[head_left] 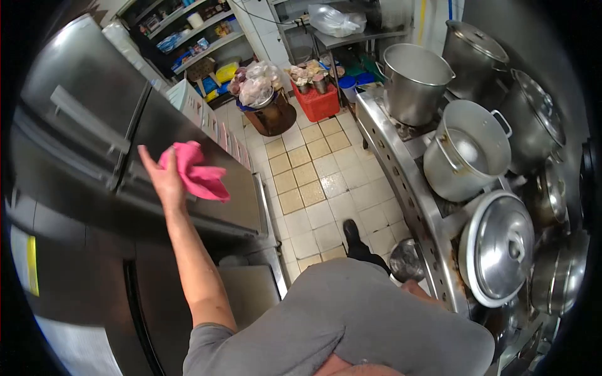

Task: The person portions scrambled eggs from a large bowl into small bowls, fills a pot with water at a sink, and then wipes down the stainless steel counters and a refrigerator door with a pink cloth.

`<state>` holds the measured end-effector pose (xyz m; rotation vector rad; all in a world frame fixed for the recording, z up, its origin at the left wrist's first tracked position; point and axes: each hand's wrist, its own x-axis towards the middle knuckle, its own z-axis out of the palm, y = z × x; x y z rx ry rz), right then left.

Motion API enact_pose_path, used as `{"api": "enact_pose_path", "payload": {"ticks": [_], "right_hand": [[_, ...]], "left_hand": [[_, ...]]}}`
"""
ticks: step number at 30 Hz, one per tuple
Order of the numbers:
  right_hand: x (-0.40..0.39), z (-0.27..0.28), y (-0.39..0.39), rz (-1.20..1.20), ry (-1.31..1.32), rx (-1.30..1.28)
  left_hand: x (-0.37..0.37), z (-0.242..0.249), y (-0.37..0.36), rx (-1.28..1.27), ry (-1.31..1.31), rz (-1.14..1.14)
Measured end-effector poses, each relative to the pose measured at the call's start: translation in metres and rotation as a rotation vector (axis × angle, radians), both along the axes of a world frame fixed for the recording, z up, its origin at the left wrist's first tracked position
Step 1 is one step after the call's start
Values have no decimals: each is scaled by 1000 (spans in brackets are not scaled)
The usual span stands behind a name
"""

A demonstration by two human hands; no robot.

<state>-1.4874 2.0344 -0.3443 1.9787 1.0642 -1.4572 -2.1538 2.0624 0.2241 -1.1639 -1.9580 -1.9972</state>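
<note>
My left hand (164, 180) is raised against the stainless steel fridge door (166, 119) on the left and grips a pink cloth (198, 173), which lies bunched flat on the metal. The arm reaches up from my grey shirt (351, 313). A long bar handle (84, 119) runs across the neighbouring door, up and left of the hand. My right hand is hidden beside my body; only a bit of the arm (415, 288) shows near the range's front edge.
A steel range (401, 182) on the right carries large metal pots (467, 147) and a lidded pan (498, 247). A tiled floor aisle (313, 182) runs between it and the fridge. At the far end stand a red crate (316, 103), a bowl of bagged food (257, 84) and shelves (188, 31).
</note>
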Motion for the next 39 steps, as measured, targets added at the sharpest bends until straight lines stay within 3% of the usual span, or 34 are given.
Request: {"api": "enact_pose_path", "payload": {"ticks": [1,5,6,7,8,9,10,11,12,14,15,16,17,18,19,20,21,23,24,26,27,29,31,34,35,36,39], "right_hand": [[-2,-8,10,-25,10,-13],[-68,-33,117,-154,82,-19],[-97,-40,158,-172,109,6],[-129,-45,198,-160,147,44],[-162,-52,255,121,189,103],[-205,-67,324,602,235,274],[-252,-63,389,907,237,458],[-306,-44,450,953,237,617],[-362,12,506,964,232,643],[-448,24,612,761,398,898],[-489,67,649,635,476,946],[-523,87,686,520,576,1062],[-555,104,722,432,608,1037],[-584,116,751,344,639,1013],[-611,122,774,333,631,1028],[-628,126,795,175,675,863],[-630,127,812,26,703,689],[-638,94,842,85,629,625],[-647,82,873,145,582,575],[-651,129,894,-194,665,531],[-650,141,916,-193,663,530],[-647,161,982,-612,758,576],[-648,205,1065,-532,764,748],[-646,266,1193,-406,956,1178],[-653,302,1225,-385,769,1276],[-637,264,1311,-24,501,1689],[-636,319,1414,296,134,1934]], "left_hand": [[-41,8,28,-67,149,178],[-149,19,109,312,-170,83],[-163,23,117,256,-309,135],[-182,18,122,254,-220,311],[-233,2,113,257,-233,254],[-202,17,131,176,-223,456],[-181,33,148,120,-284,539],[-200,26,145,134,-238,533],[-207,28,148,70,-260,630],[-218,27,155,101,-319,516],[-226,22,168,147,-282,694],[-231,15,179,176,-259,623],[-213,18,206,278,-316,448],[-203,12,247,358,-186,696],[-215,6,262,361,-169,724],[-232,-3,271,354,-161,743],[-265,-20,282,344,-185,726],[-322,-36,326,227,66,858],[-331,-34,371,195,-137,694],[-388,-51,444,221,-172,428],[-389,-47,493,163,-277,359],[-400,-54,582,132,-339,178],[-411,-72,659,-67,-300,107],[-406,-111,745,-165,-235,8],[-407,-129,767,-254,-178,47],[-406,-145,790,-361,-111,140],[-423,-229,779,-666,-182,280]]}}
